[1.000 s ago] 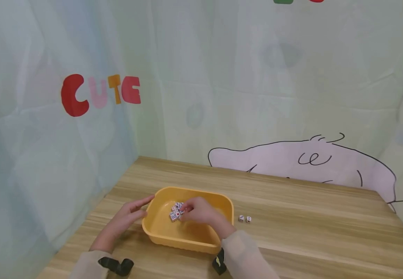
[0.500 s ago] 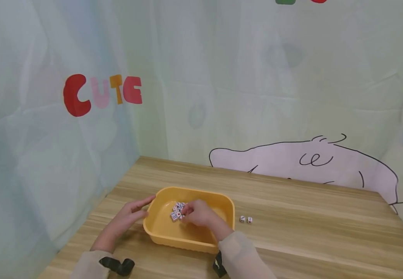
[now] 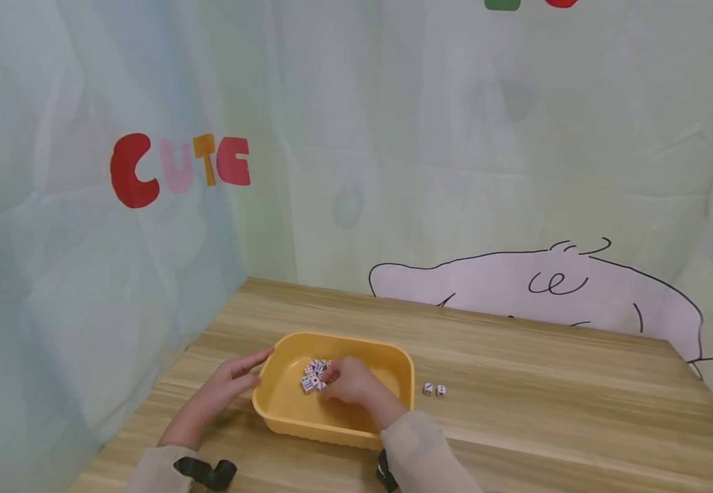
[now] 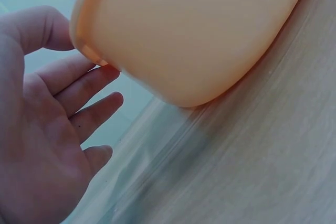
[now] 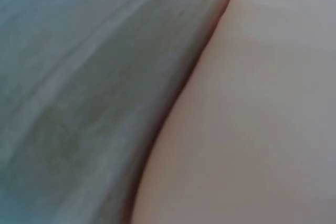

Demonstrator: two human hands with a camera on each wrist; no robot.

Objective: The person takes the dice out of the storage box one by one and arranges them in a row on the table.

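Wooden bench (image 3: pixel 516 424), pale curtain behind: right hand (image 3: pixel 350 383) dips into the yellow tub (image 3: pixel 331 428), fingers curled at the dice pile (image 3: pixel 313 373) just left of its fingertips. Left hand (image 3: pixel 220 394), fingers straight, steadies the tub's left rim. Two dice (image 3: pixel 434 389) lie outside, right.

This looks like a small play or activity corner set up for children, closed in rather than part of an open room. A pale green printed backdrop (image 3: pixel 455 137) hangs as creased sheeting on two sides and meets in a corner behind the table (image 3: pixel 547 383). On its left panel the word "CUTE" (image 3: pixel 179 168) stands in fat red, pink and orange letters, and on the back panel a cartoon figure (image 3: pixel 535 287) is drawn in black outline on lilac. The table itself is light wood-grain laminate, pushed right up against the sheeting, with a yellow plastic tub (image 3: pixel 282 404) of small dice (image 3: pixel 314 374) on it.
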